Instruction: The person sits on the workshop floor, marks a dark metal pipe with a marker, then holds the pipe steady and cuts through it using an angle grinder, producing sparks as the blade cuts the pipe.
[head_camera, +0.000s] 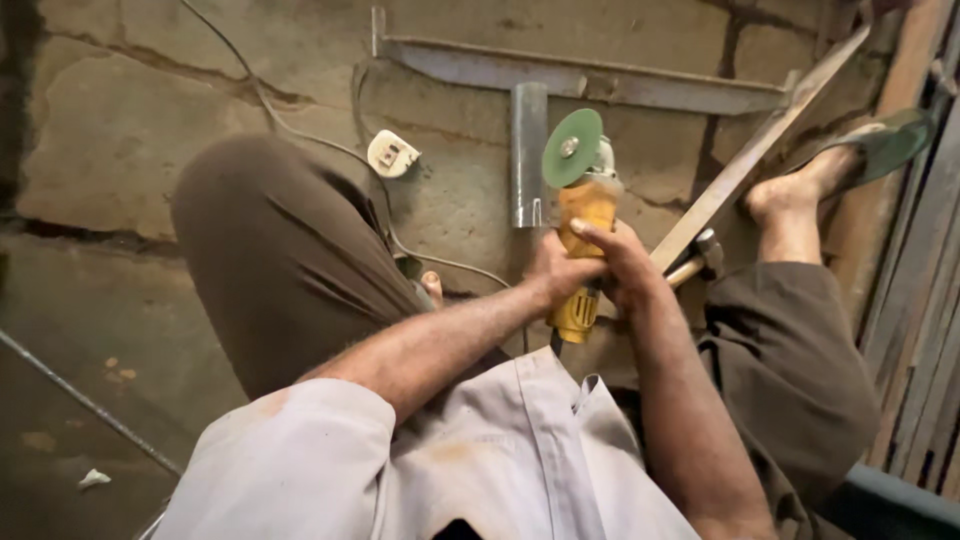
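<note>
Both my hands grip a yellow angle grinder (583, 215) with a green disc (572, 147) at its far end. My left hand (553, 275) wraps the grinder's body from the left. My right hand (622, 262) clasps it from the right, thumb laid across the top. The disc hovers just right of a short grey metal tube (528, 150) lying on the cracked concrete floor. I squat with my knees spread wide, in brown trousers.
A long flat metal bar (745, 165) slants under my right foot, which wears a green sandal (885, 140). A hammer (700, 258) lies by the bar. A welded steel bar (600, 80) lies beyond the tube. A white plug (392, 153) and cable lie left. Metal strips lean at right.
</note>
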